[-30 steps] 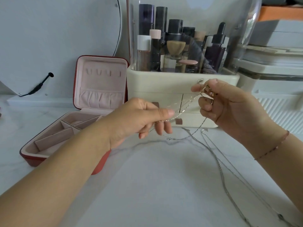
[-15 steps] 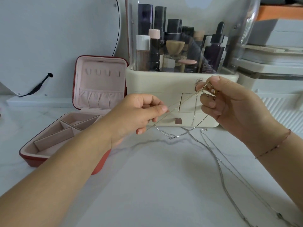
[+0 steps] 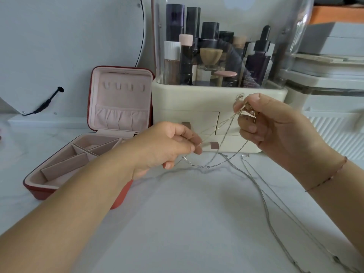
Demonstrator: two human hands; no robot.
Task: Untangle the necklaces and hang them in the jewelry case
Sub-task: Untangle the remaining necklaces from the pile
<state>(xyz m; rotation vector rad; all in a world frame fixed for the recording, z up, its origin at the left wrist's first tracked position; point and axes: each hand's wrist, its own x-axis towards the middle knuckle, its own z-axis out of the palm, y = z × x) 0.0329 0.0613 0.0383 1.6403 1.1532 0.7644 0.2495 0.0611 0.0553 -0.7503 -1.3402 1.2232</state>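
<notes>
From my feed: white marble table (image 3: 177, 223) under both arms. Cream makeup organizer (image 3: 197, 99) w/ bottles sits just behind both sets of fingertips. Red jewelry case (image 3: 122, 99) is open, lid upright, pink lining, to the left of the L fingers; the L forearm crosses over its front corner. The row of hooks (image 3: 124, 86) in the lid has nothing on it.

Left hand (image 3: 163, 146): raised off the table, back of hand toward me, thumb + index pinching a thin gold necklace (image 3: 222, 125), other fingers curled under. Right hand (image 3: 275, 131): held higher, palm side facing left, thumb + index pinching the bunched chain ends, remaining fingers curled in. Gold strands run taut btwn the two pinches.

A silver chain (image 3: 206, 166) sags in a loop below the fingers, down to the table. Two more silver necklaces (image 3: 264, 198) trail over the table from under the R fingers toward the near right edge. Can't tell which strands cross at the R pinch. Thin bracelet (image 3: 327, 180) on the R wrist.
</notes>
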